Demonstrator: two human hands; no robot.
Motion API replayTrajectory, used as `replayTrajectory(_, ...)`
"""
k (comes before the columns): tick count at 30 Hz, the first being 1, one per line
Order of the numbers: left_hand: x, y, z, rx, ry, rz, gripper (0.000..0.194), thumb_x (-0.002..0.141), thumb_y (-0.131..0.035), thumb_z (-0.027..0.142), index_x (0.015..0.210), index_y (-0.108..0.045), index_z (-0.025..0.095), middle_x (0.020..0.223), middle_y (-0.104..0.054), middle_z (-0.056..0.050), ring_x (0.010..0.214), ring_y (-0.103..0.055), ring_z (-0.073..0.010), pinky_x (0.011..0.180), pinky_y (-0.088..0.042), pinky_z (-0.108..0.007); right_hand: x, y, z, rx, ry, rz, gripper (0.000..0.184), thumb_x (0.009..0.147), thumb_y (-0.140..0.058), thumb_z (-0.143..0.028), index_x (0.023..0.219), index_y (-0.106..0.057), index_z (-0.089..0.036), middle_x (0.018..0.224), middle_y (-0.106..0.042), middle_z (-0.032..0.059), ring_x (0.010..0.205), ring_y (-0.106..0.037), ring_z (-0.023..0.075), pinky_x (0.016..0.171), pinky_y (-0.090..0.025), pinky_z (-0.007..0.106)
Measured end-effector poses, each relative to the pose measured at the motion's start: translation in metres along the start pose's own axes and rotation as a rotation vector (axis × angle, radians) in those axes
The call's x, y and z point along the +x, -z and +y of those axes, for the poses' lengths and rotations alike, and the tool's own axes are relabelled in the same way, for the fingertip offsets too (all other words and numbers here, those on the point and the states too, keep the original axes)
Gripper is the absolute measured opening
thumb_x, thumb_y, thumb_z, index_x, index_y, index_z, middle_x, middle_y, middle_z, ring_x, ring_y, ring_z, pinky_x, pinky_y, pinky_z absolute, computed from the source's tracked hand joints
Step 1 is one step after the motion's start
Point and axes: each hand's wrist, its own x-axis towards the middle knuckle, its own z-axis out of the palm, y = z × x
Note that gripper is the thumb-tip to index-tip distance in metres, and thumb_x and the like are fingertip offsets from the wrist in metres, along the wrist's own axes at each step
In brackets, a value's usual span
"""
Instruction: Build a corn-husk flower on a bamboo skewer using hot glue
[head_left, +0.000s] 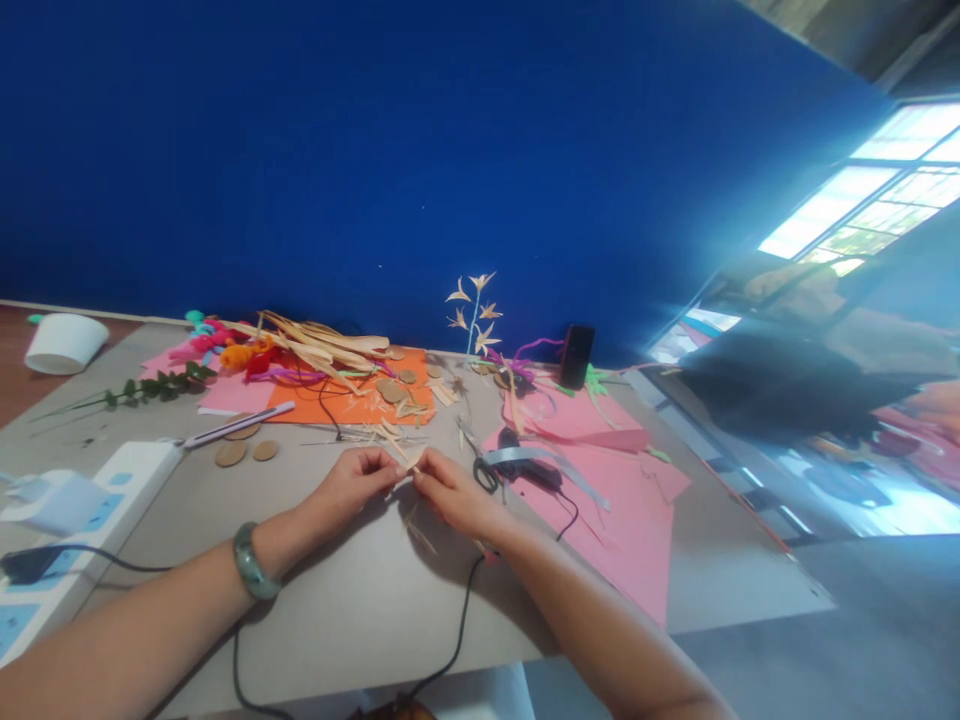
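Observation:
Over the middle of the table, my left hand [369, 478] and my right hand [448, 490] are pinched close together. Between their fingertips is a small pale straw-coloured piece [411, 462], perhaps a strip of dried husk; both hands grip it. Thin straw-like scraps [418, 530] lie just below, and more loose strips [388, 432] lie beyond the fingers. Scissors [486, 474] with dark handles rest right of my right hand, beside a black corded tool [531, 470]. Farther back stands a stem with several pale star-shaped flowers [477, 315].
A white power strip [124, 490] with a plugged-in adapter lies left, its black cord crossing the table. Orange paper [300, 405] holds dried strips [322, 345] and round discs. Pink sheets [630, 500] lie right, near a dark phone [576, 356]. A white cup [66, 343] stands far left.

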Motion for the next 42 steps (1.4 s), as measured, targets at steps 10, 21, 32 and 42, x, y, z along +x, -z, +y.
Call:
replayTrajectory(10,0.006,0.0,-0.007,0.039,-0.001,-0.01,0.036,0.063,-0.074,0.046,0.058,-0.06,0.013,0.05,-0.05,0.003,0.046,-0.038,-0.0077,0.047,-0.027,-0.022,0.002,-0.001,-0.002,-0.09,0.056,-0.011,0.034,0.09,-0.047,-0.047,0.074,-0.049,-0.017,0.065,-0.047,-0.0026,0.059,-0.042,0.0103,0.053,-0.033,0.023)
replayTrajectory(21,0.0,-0.004,-0.001,0.062,-0.104,-0.049,0.029,0.067,-0.074,0.04,0.066,-0.066,0.013,0.061,-0.063,-0.003,0.057,-0.051,-0.0132,0.056,-0.04,-0.025,0.002,-0.004,-0.001,0.205,-0.204,-0.016,0.039,0.086,-0.049,-0.052,0.068,-0.05,-0.017,0.052,-0.045,-0.0057,0.04,-0.031,0.0054,0.038,-0.021,0.019)
replayTrajectory(32,-0.001,0.001,-0.002,0.08,-0.222,-0.107,0.024,0.076,-0.069,0.038,0.072,-0.068,0.014,0.071,-0.067,-0.005,0.069,-0.058,-0.0171,0.069,-0.045,-0.029,-0.001,-0.005,-0.015,0.535,-0.415,-0.123,0.037,0.084,-0.049,-0.045,0.06,-0.047,-0.017,0.04,-0.038,-0.0077,0.033,-0.019,0.0038,0.033,-0.013,0.017)
replayTrajectory(42,-0.001,0.003,0.003,0.137,-0.271,-0.096,0.022,0.076,-0.068,0.035,0.067,-0.065,0.015,0.069,-0.061,-0.003,0.069,-0.054,-0.0155,0.067,-0.042,-0.028,-0.001,0.002,-0.017,0.65,-0.436,-0.141,0.026,0.079,-0.053,-0.036,0.064,-0.045,-0.017,0.045,-0.038,-0.0084,0.035,-0.014,0.0029,0.034,-0.006,0.016)
